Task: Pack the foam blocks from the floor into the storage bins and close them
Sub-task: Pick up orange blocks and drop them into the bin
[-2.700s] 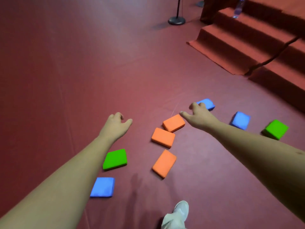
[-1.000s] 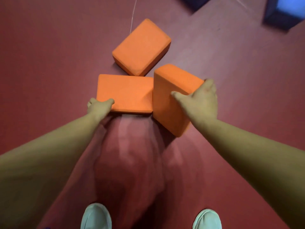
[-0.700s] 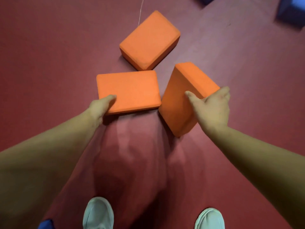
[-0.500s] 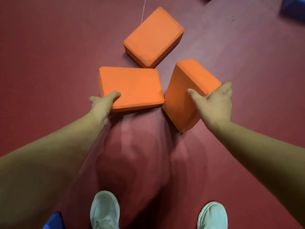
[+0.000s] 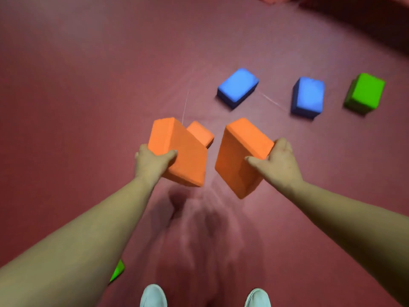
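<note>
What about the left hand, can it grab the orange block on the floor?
Probably not now: the left hand is full, gripping another orange block that partly hides the floor block.

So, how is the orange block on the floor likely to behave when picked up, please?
Probably light: the left hand and right hand each lift one matching block single-handed. Likely stiff: the left block and right block keep straight edges. The floor block rests flat, so it shouldn't roll.

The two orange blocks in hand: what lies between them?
In the head view, only red floor shows between the left-held block and the right-held block; a third orange block peeks from behind the left one.
</note>
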The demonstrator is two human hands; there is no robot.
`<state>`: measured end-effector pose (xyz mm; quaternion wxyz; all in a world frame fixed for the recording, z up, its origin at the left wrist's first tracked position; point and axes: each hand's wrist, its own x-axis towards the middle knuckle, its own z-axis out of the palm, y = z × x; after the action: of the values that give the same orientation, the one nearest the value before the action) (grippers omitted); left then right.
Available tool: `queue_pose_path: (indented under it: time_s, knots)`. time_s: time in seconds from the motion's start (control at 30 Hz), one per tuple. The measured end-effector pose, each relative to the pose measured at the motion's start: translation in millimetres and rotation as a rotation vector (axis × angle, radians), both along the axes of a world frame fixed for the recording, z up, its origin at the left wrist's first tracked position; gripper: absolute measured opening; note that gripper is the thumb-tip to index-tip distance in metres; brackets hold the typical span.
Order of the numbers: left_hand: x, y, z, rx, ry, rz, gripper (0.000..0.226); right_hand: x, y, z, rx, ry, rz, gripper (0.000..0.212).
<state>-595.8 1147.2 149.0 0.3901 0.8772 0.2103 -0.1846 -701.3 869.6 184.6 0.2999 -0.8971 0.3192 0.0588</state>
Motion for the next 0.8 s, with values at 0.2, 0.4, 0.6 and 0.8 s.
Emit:
queue_pose_path:
  time_s: [0.2,0.4,0.6,0.8]
  knots:
    - [23.1,-76.3,224.8,0.102,-0.205,-0.200,0.081,-2.2,-62.4,203.3,0.006,-0.140,-0.117,0.070]
    - [-28.0,-127.9,421.4,0.119,-0.377,-0.296,0.082,-60.0,-101.0,387.3,-0.036,-0.247,-0.210,0.071]
    - [-88.4,-149.3,520.9,-0.003,-0.438,-0.302,0.080,-138.1,-119.3,496.5,-0.037,-0.305,-0.305,0.074]
    - [-106.6,-161.0,575.9,-0.043,-0.505,-0.401,0.082,-202.7,-126.9,557.0,-0.115,-0.318,-0.374,0.074]
